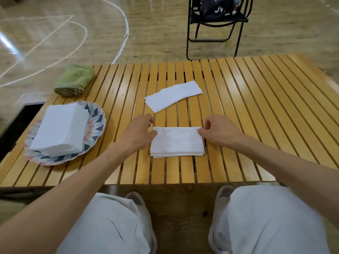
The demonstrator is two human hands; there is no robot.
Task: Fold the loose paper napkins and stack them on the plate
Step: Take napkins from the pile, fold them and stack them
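We see 1 slatted wooden table (256,110), the biggest thing here, with 1 black folding chair (216,28) standing on the floor beyond its far edge. On the table's left side sits 1 patterned plate (97,116), and on it rests 1 tall stack (60,127) of folded white napkins. Past the plate, at the far left corner, lies 1 rolled green towel (75,80).

Near the table's middle we count 2 more lots of napkins. The loose pile (173,96) lies flat and slanted, well apart from the plate. Nearer us lies 1 folded napkin (177,141), a rectangle with several layers showing along its near edge.

We count 2 hands, 1 at each short end of that folded napkin. The left hand (141,131) has its fingers curled, thumb tip on the napkin's far left corner. The right hand (218,132) likewise curls, its thumb tip touching the far right corner. Whether either one actually pinches the paper, we cannot tell.
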